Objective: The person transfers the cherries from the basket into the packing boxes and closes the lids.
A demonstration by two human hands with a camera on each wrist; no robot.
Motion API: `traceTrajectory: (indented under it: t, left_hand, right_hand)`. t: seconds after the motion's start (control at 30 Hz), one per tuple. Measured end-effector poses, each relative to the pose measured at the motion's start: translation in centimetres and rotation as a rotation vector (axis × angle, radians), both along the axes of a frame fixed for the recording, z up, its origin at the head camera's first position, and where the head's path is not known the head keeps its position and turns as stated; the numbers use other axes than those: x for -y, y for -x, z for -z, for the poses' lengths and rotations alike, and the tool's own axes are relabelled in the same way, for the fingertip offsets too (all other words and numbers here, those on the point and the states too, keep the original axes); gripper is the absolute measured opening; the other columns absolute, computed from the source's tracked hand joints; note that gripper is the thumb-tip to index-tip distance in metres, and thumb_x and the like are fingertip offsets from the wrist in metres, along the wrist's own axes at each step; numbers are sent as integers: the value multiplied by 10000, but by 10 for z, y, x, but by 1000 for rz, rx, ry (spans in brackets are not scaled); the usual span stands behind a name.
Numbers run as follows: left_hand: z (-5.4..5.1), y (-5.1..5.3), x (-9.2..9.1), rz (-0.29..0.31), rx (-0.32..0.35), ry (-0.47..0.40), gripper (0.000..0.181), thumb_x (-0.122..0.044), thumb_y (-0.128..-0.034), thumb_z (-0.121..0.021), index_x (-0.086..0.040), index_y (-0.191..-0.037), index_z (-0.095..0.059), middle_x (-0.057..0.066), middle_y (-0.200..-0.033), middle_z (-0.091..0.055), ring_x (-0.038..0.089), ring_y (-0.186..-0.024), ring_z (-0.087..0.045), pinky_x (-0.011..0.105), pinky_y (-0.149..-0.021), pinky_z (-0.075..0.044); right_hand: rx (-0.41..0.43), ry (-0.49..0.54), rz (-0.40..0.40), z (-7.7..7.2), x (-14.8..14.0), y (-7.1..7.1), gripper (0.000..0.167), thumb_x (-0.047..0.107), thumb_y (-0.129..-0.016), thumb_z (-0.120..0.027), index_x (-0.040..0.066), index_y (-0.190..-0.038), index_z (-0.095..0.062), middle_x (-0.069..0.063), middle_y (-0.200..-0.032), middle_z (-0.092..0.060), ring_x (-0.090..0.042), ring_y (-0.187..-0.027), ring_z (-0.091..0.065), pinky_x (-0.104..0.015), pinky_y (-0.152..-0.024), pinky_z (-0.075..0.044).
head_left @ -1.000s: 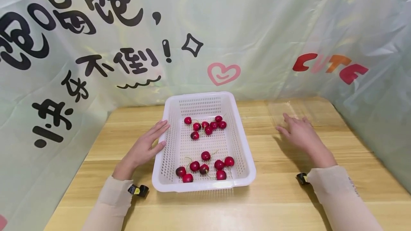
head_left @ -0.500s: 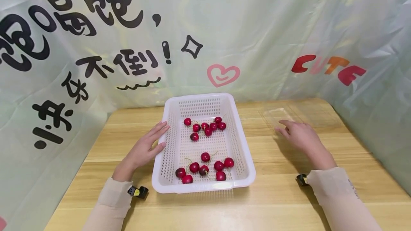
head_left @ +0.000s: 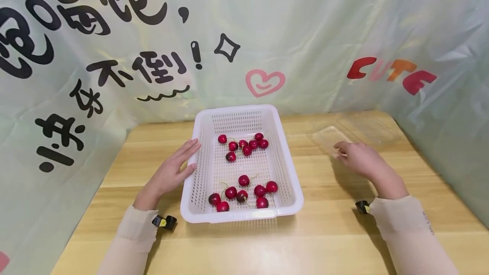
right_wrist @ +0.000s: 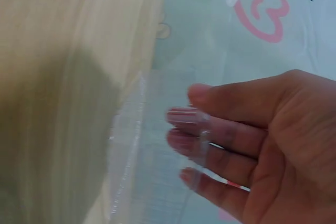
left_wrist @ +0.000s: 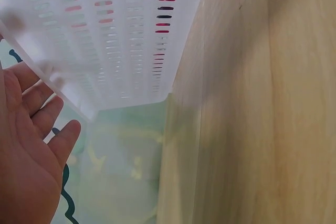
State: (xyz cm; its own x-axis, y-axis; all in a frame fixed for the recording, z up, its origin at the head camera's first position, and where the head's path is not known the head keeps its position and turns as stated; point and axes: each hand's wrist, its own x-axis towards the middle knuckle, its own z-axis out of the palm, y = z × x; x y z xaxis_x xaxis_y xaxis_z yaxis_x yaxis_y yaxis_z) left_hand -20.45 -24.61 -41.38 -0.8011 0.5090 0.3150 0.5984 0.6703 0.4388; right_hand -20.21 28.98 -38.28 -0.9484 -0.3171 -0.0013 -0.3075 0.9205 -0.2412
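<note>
- Well, in the head view the clear plastic container lies at the right of the frame, toward the table's far edge. The right hand has its fingers curled in at the container's edge, apparently pinching it. At the centre sits the white basket with loose cherries in two groups, one higher in the frame and one lower. The left hand grips nothing; its fingers lie extended against the basket's left rim.
- Same view, for direction: the basket's long axis runs from the bottom of the frame toward the top. The container's outline is faint against the wood of the table; it looks set slantwise, and which way is its longer one I cannot tell.
- In the left wrist view, the fingers reach the basket rim at the left of the frame, thumb held apart. A light touch like this should be enough to steady the basket without rolling the cherries.
- In the right wrist view, at lower centre, fingers show through the clear plastic with the thumb on the near side. The visible plastic edge runs roughly top to bottom, leaning left lower down. Thin plastic probably flexes, so a gentle pinch across one wall, wrist kept level, would serve best.
</note>
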Motion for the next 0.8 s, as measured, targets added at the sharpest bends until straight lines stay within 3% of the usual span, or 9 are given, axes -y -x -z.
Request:
traceTrajectory:
  t: [0.23, 0.53, 0.8]
  left_hand:
    - [0, -1, 0, 4, -5, -10, 576, -293, -989, -549, -138, -1517, -379, 67, -1593, -268, 318, -1457, -215, 601, -1096, -271]
    - [2, 3, 0, 13, -24, -10, 578, -291, -987, -551, -136, -1517, -379, 65, -1591, -273, 361, -1440, -243, 592, -1095, -282]
    - [2, 1, 2, 9, -22, -20, 571, -285, -987, -554, -118, -1508, -392, 65, -1590, -278, 306, -1456, -224, 583, -1100, -281]
  right_hand:
    - [31, -1, -12, -2, 3, -4, 352, 156, -963, -592, -88, -1216, -594, -225, -1024, -692, -392, -921, -660, -551, -791, -506]
    - [13, 9, -48, -2, 5, -5, 278, 106, -945, -606, -77, -1149, -650, -202, -1019, -696, -367, -899, -662, -533, -790, -513]
    - [-33, 16, -106, -4, 3, -15, 212, 86, -903, -653, -46, -1065, -694, -146, -944, -719, -343, -872, -677, -514, -772, -529]
